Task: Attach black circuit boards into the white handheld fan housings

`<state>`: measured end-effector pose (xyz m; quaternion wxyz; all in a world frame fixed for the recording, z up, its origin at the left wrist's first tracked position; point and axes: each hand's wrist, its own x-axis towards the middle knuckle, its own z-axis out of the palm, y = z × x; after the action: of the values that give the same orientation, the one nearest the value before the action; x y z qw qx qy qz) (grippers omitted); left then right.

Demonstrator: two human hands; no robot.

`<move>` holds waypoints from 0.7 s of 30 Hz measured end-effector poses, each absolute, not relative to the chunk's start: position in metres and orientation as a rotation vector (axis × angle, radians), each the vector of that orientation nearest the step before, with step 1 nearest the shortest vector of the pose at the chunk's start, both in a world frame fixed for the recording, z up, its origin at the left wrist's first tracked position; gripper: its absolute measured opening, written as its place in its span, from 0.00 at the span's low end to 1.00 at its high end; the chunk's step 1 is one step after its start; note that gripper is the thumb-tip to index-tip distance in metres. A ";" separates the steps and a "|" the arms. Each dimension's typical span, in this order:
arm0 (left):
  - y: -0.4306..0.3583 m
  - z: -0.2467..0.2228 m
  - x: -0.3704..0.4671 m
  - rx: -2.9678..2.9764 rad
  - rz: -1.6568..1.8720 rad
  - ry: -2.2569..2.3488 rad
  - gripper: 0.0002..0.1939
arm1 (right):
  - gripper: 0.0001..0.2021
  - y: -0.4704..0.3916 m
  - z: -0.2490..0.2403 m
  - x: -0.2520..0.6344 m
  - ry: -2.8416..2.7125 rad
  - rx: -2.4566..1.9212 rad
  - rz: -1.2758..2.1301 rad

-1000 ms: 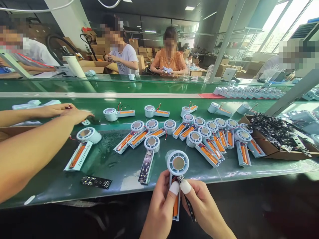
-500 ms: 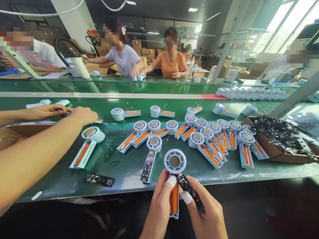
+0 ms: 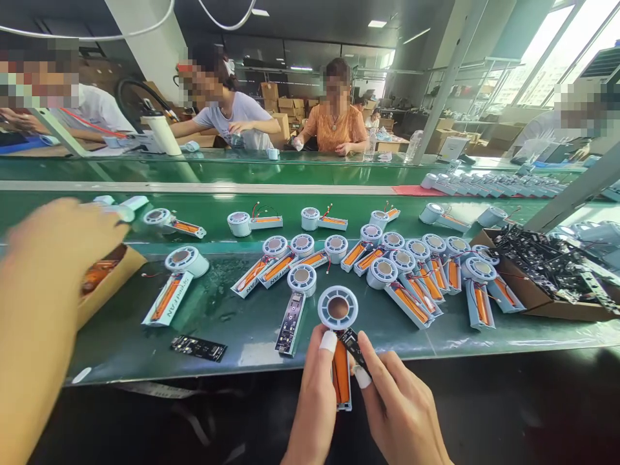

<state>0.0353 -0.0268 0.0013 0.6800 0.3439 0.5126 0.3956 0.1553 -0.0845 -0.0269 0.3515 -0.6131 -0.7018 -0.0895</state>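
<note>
1. The left hand is closed round a handheld fan, thumb in front just below its round head, fingers wrapped about the handle.
2. The right hand pinches a black circuit board between thumb and fingers, tilted, its upper end at the top of the open handle. Both thumbs wear white covers.
3. The fan is upright at the workbench's near edge, head over the green top, handle reaching past the edge towards the wearer. Orange cells fill the handle.
4. Just left of it, near the same edge, lies a second fan with a board along its handle.
5. Farther left, a loose board lies flat near the near edge; a small white oval piece sits towards the near left corner.
6. Behind the loose board is a fan lettered "SpeedFAN", its cells showing.
7. Beyond and right of the held fan, open fans crowd together, up to a carton heaped with black boards at the right.
8. At the left edge, another person's blurred arm extends across a carton containing orange items.
9. More fans line the far side; people work opposite.
</note>
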 end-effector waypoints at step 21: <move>-0.033 -0.006 0.040 0.882 0.948 1.258 0.24 | 0.51 -0.083 -0.007 0.162 -2.184 -1.634 0.158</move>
<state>0.0398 -0.0335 -0.0064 0.6193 0.3836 0.5471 0.4122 0.1618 -0.0835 -0.0067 0.2033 -0.5857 -0.7826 0.0567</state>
